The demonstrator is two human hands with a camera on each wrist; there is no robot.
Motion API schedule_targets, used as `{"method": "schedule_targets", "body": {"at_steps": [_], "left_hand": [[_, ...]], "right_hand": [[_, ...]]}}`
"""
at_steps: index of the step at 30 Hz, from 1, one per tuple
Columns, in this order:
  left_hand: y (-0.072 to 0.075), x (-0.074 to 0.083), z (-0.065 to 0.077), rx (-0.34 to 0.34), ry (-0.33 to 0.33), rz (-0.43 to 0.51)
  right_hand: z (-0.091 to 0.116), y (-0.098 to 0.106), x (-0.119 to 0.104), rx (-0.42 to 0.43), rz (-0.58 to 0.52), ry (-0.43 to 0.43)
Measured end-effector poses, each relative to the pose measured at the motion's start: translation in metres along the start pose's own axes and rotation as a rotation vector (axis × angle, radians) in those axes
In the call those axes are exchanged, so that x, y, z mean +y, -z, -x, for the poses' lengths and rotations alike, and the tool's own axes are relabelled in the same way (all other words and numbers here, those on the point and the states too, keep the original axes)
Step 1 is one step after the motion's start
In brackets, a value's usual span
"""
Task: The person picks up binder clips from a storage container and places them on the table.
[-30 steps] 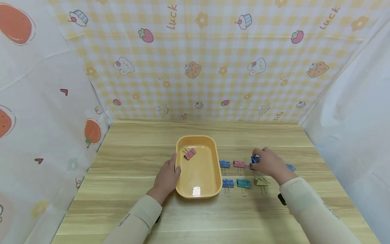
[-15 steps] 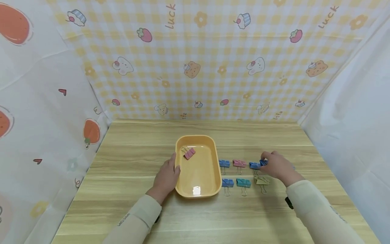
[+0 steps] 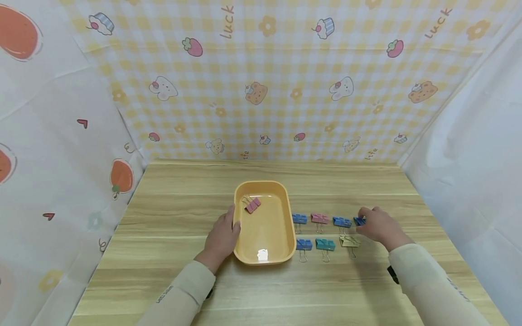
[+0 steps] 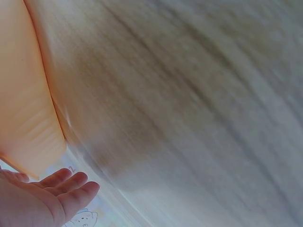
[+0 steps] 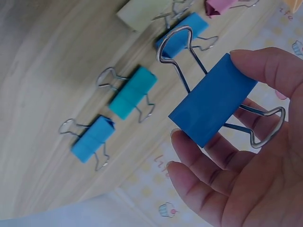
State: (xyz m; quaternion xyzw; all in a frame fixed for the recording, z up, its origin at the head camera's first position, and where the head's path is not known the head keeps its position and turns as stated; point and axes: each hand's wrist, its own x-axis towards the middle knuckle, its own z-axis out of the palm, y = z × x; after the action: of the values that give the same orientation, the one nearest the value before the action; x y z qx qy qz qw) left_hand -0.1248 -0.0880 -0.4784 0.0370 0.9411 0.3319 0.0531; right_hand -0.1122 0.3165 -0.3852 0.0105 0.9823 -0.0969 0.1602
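Observation:
My right hand pinches a blue binder clip between thumb and fingers. In the right wrist view it is close to the camera, its wire handles spread to both sides. In the head view the hand covers most of that clip, at the right end of the visible far row. My left hand rests along the left side of a yellow tray, thumb at the rim. The left wrist view shows its fingers extended beside the tray's outer wall. A pink binder clip lies inside the tray.
Right of the tray, the far row has blue, pink and blue clips. Nearer lie blue, teal and pale green ones. The right wrist view also shows teal and blue clips.
My right hand has moved right and slightly toward me with the blue binder clip, uncovering the blue clip to its left. My left hand stays at the tray.

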Motion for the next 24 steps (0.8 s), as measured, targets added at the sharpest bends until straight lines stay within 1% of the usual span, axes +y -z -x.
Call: {"method": "schedule_targets", "body": {"at_steps": [13, 24], "left_hand": [[0.0, 0.0, 0.001, -0.01, -0.001, -0.008], [0.001, 0.002, 0.001, -0.014, 0.014, -0.002]], "right_hand": [[-0.001, -0.011, 0.016, -0.045, -0.032, -0.025], [-0.002, -0.019, 0.025, -0.03, -0.027, -0.027]]}}
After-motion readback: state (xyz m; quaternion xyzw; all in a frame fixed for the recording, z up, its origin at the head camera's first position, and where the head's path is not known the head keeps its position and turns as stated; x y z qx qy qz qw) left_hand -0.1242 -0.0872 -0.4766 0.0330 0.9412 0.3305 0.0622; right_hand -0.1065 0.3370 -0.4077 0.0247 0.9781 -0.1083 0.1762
